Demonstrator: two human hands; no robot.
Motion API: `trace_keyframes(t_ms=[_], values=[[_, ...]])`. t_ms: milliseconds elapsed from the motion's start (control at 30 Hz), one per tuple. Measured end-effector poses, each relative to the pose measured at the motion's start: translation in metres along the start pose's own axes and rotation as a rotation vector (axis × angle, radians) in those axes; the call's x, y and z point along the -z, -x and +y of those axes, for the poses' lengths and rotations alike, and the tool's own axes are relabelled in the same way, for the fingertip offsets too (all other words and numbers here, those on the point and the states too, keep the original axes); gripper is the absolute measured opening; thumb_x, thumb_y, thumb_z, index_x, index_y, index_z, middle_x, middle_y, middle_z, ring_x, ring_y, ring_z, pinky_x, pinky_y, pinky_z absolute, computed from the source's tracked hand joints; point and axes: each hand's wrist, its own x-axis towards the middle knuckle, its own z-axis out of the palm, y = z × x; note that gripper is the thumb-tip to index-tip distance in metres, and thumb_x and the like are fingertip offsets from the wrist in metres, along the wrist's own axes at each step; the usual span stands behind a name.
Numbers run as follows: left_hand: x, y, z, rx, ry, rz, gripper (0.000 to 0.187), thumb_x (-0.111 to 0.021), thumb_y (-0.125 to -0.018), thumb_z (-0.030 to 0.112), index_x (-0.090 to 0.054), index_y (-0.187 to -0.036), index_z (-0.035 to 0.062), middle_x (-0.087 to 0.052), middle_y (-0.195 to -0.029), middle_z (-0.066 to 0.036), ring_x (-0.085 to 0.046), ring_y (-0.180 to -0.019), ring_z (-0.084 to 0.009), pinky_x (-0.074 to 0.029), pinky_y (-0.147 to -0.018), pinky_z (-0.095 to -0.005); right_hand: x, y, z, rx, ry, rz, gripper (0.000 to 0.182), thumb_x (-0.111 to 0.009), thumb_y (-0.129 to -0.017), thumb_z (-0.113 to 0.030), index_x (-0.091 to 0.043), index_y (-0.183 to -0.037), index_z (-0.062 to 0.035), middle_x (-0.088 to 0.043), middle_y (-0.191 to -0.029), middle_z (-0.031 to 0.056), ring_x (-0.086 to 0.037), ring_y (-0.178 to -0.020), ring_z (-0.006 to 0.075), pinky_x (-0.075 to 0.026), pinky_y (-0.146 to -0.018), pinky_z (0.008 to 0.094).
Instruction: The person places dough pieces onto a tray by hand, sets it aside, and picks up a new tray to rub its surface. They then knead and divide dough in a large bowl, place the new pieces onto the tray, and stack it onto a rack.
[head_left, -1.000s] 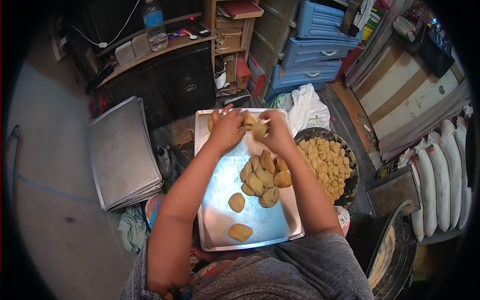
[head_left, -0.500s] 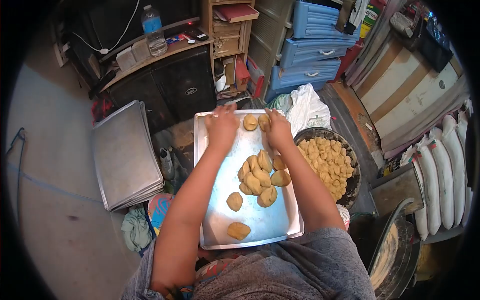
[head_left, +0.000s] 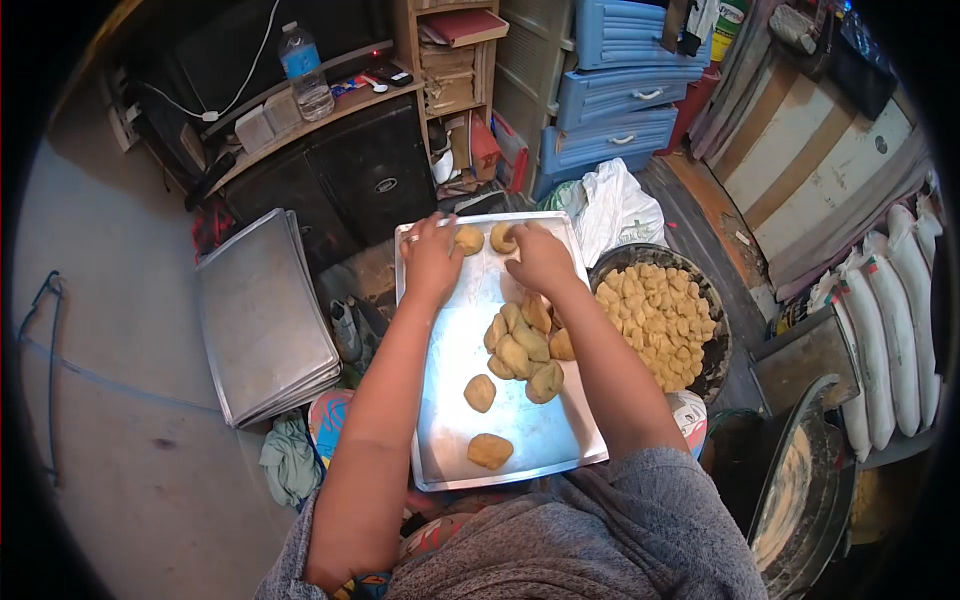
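A shallow metal baking tray (head_left: 450, 400) rests in front of me. At its far left corner, my left hand (head_left: 433, 255) has its fingers stretched out, beside a round dough ball (head_left: 469, 239). My right hand (head_left: 543, 260) curls its fingers and thumb against the right side of a second dough ball (head_left: 502, 238), partly covering it. A heap of dough pieces (head_left: 520, 350) lies at mid-tray, some partly behind my right forearm. Nearer to me, two separate pieces sit apart: a dough piece (head_left: 480, 393) and a flatter dough piece (head_left: 490, 451).
Right of the tray stands a round dark basin (head_left: 716, 360) full of dough pieces. A white plastic bag (head_left: 620, 205) lies behind it. Stacked metal trays (head_left: 265, 320) lean at left. A cabinet (head_left: 375, 175) with a water bottle (head_left: 304, 70) and blue drawers (head_left: 610, 140) stand beyond.
The two far dough balls have shifted left on the tray. My right hand has moved left with one of them, and my left hand has moved slightly left. The camera view has shifted a little.
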Motion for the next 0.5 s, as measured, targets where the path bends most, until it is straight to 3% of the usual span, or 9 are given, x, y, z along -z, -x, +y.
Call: trace_keyframes(t_ms=[33,67,100,167,200,267,300,367,500], values=[[-0.002,-0.002,-0.001,-0.048,-0.007,-0.179,0.045,-0.063,-0.081,0.022,-0.058,-0.124,0.0088,-0.052,-0.127,-0.017,-0.044,-0.120,-0.0322,-0.030,-0.101,-0.0461,0.006,0.010,-0.001,0.000,0.003,-0.006,0.036,-0.068,-0.072,-0.023,-0.066,-0.107,-0.0161,-0.061,-0.102,0.0057,-0.053,-0.107,0.0245,-0.041,-0.089,0.0417],[-0.003,-0.002,-0.001,-0.095,-0.011,-0.357,0.046,-0.063,-0.082,0.026,-0.057,-0.125,0.0098,-0.050,-0.130,-0.016,-0.043,-0.123,-0.0320,-0.027,-0.102,-0.0478,0.012,0.023,-0.003,0.063,0.010,-0.214,0.036,-0.069,-0.072,-0.027,-0.066,-0.106,-0.0154,-0.060,-0.101,0.0064,-0.054,-0.106,0.0258,-0.042,-0.089,0.0416],[-0.001,0.003,0.000,-0.088,-0.006,-0.363,0.046,-0.063,-0.082,0.026,-0.057,-0.125,0.0098,-0.050,-0.130,-0.016,-0.043,-0.123,-0.0320,-0.027,-0.102,-0.0478,0.012,0.035,-0.004,0.124,0.015,-0.421,0.037,-0.070,-0.071,-0.030,-0.066,-0.105,-0.0148,-0.060,-0.100,0.0071,-0.054,-0.105,0.0271,-0.043,-0.090,0.0415],[0.004,0.012,0.003,-0.188,-0.009,-0.099,0.048,-0.063,-0.082,0.028,-0.056,-0.125,0.0087,-0.054,-0.125,-0.016,-0.042,-0.124,-0.0322,-0.023,-0.103,-0.0482,0.004,0.046,-0.002,0.226,0.045,-0.542,0.039,-0.071,-0.072,-0.035,-0.066,-0.106,-0.0162,-0.061,-0.102,0.0080,-0.055,-0.105,0.0277,-0.042,-0.093,0.0396],[0.026,0.021,0.017,-0.161,0.074,-0.100,0.046,-0.063,-0.083,0.029,-0.057,-0.121,0.0047,-0.058,-0.116,-0.017,-0.048,-0.117,-0.0338,-0.031,-0.099,-0.0460,0.008,0.046,-0.002,0.243,0.019,-0.560,0.039,-0.072,-0.072,-0.030,-0.066,-0.106,-0.0135,-0.062,-0.105,0.0101,-0.057,-0.102,0.0284,-0.045,-0.089,0.0367],[0.054,0.055,0.024,0.002,0.296,-0.415,0.045,-0.064,-0.083,0.030,-0.057,-0.119,0.0039,-0.061,-0.108,-0.018,-0.055,-0.107,-0.0325,-0.040,-0.094,-0.0400,0.006,0.041,0.015,0.240,-0.129,-0.579,0.040,-0.075,-0.069,-0.026,-0.066,-0.106,-0.0125,-0.063,-0.105,0.0105,-0.058,-0.099,0.0269,-0.046,-0.087,0.0352],[0.088,0.071,0.042,0.092,0.303,-0.707,0.048,-0.066,-0.081,0.032,-0.057,-0.117,0.0012,-0.060,-0.108,-0.021,-0.059,-0.100,-0.0331,-0.045,-0.088,-0.0370,0.004,0.040,0.020,0.230,-0.286,-0.600,0.041,-0.077,-0.067,-0.022,-0.066,-0.105,-0.0114,-0.064,-0.105,0.0109,-0.059,-0.097,0.0255,-0.047,-0.085,0.0337],[0.081,0.124,0.026,-0.141,0.340,-0.937,0.054,-0.071,-0.076,0.032,-0.058,-0.117,0.0006,-0.059,-0.103,-0.018,-0.057,-0.101,-0.0319,-0.045,-0.086,-0.0377,0.010,0.037,0.017,0.209,-0.270,-0.588,0.039,-0.075,-0.066,-0.018,-0.067,-0.103,-0.0097,-0.065,-0.101,0.0115,-0.061,-0.094,0.0253,-0.048,-0.083,0.0336],[0.083,0.153,0.013,0.000,0.482,-0.704,0.045,-0.071,-0.073,0.019,-0.060,-0.114,0.0034,-0.058,-0.097,-0.015,-0.058,-0.095,-0.0312,-0.046,-0.085,-0.0362,0.006,0.023,0.010,0.131,-0.356,-0.382,0.028,-0.067,-0.066,-0.007,-0.068,-0.095,-0.0041,-0.068,-0.087,0.0131,-0.065,-0.081,0.0251,-0.050,-0.077,0.0339]])
